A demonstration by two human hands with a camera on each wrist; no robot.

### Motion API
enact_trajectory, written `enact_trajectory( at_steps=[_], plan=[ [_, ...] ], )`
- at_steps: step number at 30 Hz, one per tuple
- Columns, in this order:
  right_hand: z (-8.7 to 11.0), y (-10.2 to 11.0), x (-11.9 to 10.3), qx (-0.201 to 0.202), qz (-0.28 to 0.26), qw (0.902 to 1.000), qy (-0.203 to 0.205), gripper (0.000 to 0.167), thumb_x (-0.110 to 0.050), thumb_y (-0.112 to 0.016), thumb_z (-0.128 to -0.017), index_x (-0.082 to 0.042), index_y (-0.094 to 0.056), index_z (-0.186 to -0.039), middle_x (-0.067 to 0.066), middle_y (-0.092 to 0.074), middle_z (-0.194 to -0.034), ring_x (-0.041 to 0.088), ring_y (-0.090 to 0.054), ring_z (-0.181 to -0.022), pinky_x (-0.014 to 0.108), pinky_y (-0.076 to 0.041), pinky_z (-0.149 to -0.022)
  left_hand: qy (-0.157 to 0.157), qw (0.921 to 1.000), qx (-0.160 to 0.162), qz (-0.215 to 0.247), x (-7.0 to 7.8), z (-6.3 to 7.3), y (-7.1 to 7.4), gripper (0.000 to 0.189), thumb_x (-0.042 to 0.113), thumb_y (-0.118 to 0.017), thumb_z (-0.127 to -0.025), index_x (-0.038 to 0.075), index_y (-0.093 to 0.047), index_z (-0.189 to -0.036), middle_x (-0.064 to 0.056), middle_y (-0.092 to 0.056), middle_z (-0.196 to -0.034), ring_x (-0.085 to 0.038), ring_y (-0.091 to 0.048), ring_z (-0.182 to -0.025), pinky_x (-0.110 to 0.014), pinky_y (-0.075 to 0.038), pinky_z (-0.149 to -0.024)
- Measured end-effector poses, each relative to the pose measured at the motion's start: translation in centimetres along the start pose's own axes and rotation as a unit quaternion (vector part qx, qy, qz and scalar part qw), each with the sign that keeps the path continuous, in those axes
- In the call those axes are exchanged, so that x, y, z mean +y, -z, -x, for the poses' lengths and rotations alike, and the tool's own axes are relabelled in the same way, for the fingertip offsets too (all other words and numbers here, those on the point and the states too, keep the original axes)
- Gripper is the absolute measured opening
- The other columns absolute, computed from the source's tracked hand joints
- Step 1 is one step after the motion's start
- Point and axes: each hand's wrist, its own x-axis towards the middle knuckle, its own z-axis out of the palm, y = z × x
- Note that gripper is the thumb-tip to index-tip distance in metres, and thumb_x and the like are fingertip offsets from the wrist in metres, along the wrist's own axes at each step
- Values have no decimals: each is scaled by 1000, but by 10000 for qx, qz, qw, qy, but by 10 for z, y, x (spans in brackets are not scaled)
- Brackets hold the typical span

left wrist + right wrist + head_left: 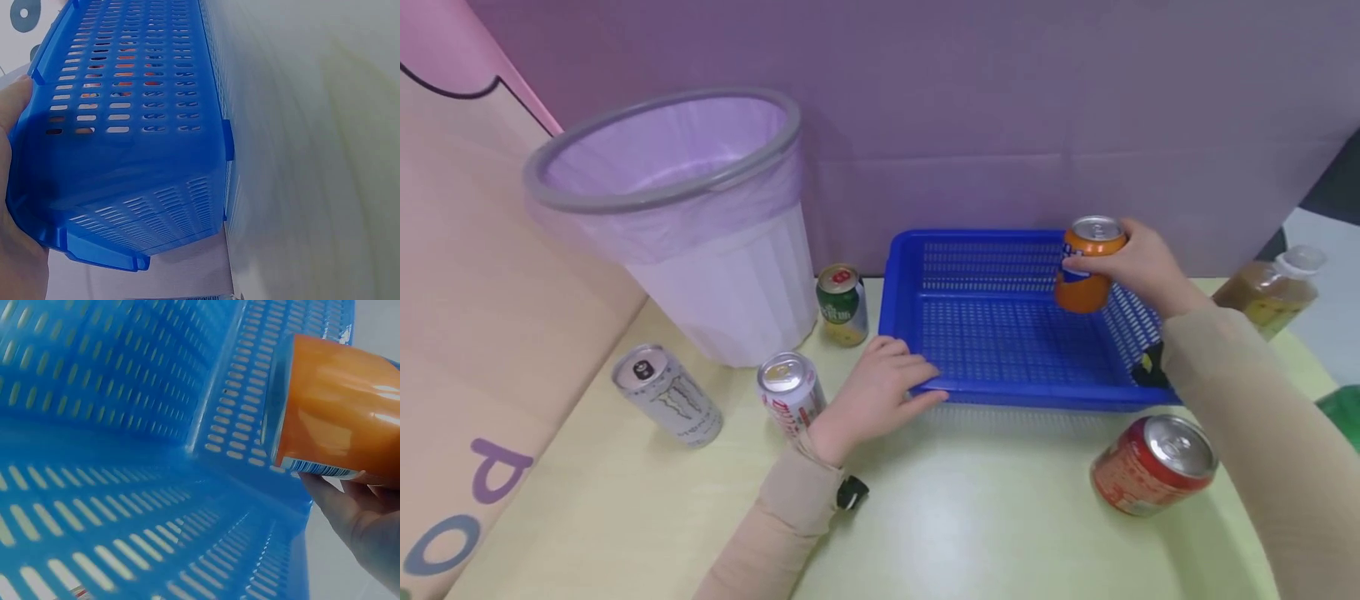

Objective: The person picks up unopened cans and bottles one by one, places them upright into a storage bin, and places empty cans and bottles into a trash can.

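Right hand (1138, 265) gripping an orange can (1084, 287); left hand (883, 387) gripping a blue basket (1037, 395).
Orange can: near upright, top up, held at the basket's far right corner, base raised above the basket floor; contact with the side wall cannot be told. Left hand: at the near left corner of the rim. To the left: green can (842, 310), between basket and white bin (741, 287); white-and-red can (790, 396), near the left wrist; pale grey can (672, 402), farthest left. Front right: red can (1150, 467). Far right: bottle (1276, 290), partly hidden by the sleeve.
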Motion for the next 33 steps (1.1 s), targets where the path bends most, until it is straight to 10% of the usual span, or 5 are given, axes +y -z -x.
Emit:
enact_trajectory(
  at_steps=[33],
  plan=[
    [-9, -6, 17, -542, 1243, 9906, 165, 100, -46, -75, -77, 14, -24, -139, 36, -43, -128, 47, -44, -111, 63, -37, -94, 8, 10000, -4, 87, -4, 2, -3, 24, 39, -60, -89, 17, -69, -95, 8, -68, -86, -11, -52, -81, -32, -37, -89]
  ],
)
